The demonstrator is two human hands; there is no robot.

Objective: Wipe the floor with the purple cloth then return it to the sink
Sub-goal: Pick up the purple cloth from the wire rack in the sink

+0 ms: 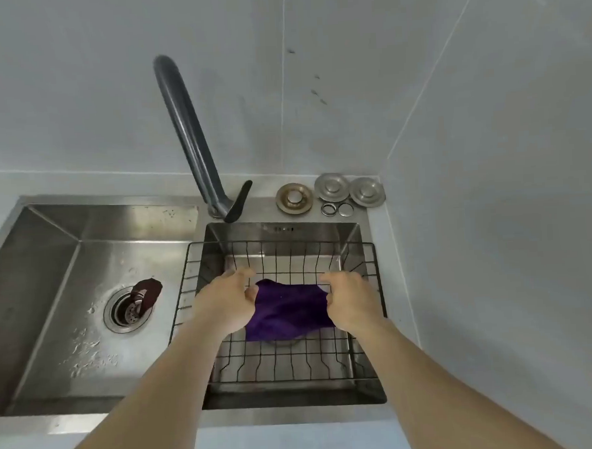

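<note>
While your left hand (228, 301) pinches the purple cloth's (285, 310) left corner, your right hand (351, 298) pinches its right corner, fingers closed on the fabric. Cloth: spread between both hands, over the black wire rack (376, 275) in the sink's (50, 271) right basin. Also present: grey faucet (187, 134), metal drain fittings (330, 195) on the back ledge.

A home kitchen.
Steel sink (92, 231) with 2 basins, a tap (189, 137), a wire rack (288, 362), tiled walls (489, 145).
</note>
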